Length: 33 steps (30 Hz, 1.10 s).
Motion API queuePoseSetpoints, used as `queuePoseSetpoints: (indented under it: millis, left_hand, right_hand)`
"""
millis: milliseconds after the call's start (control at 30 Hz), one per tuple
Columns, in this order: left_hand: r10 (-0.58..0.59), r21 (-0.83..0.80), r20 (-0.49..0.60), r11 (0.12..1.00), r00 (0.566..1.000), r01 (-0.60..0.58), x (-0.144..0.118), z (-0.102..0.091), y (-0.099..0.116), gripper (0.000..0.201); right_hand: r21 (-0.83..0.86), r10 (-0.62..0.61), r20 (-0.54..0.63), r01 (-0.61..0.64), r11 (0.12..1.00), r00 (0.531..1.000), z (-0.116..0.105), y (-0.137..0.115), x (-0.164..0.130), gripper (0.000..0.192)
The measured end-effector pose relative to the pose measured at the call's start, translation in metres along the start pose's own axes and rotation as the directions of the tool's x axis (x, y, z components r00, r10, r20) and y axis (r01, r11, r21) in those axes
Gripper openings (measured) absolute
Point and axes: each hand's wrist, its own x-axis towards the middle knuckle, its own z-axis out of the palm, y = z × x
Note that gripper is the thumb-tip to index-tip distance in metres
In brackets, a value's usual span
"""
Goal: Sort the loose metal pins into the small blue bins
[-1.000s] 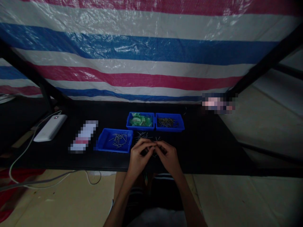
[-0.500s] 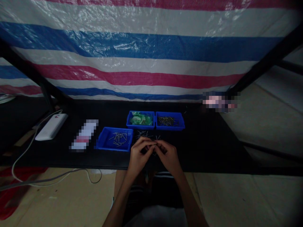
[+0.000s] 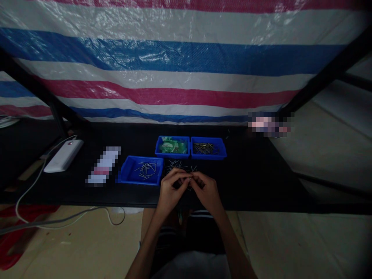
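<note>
My left hand (image 3: 173, 188) and my right hand (image 3: 205, 189) meet over the front of the black table, fingertips pinched together. Whatever sits between them is too small and dark to name; only a tiny bright spot shows. Thin metal pins (image 3: 174, 164) lie loose on the table just beyond my fingers. Left of my hands is a blue tray (image 3: 124, 176) with several similar pins in it. Behind my hands stand two more blue trays side by side: one (image 3: 157, 152) holds green plastic packets (image 3: 173, 147), the other (image 3: 222, 151) holds many dark yellowish pins (image 3: 205, 148).
A white power bank (image 3: 64, 155) with a cable lies on the left of the black table (image 3: 250, 174). Beside it is a blurred-out flat item (image 3: 104, 166). Another blurred item (image 3: 270, 126) is at the far right corner. A striped plastic sheet (image 3: 186, 58) hangs behind.
Almost nothing differs. Both hands stay pinched together in the same place, with only a slight shift of the fingertips.
</note>
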Motion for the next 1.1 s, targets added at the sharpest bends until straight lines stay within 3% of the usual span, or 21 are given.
queuePoseSetpoints:
  millis: [1100]
  left_hand:
    - [0.01, -0.031, -0.007, 0.999, 1.0, -0.01, -0.0014, -0.0005, -0.0022, 0.015]
  right_hand:
    - [-0.018, -0.026, -0.024, 0.025, 1.0, 0.999, 0.0003, 0.0016, -0.0017, 0.017]
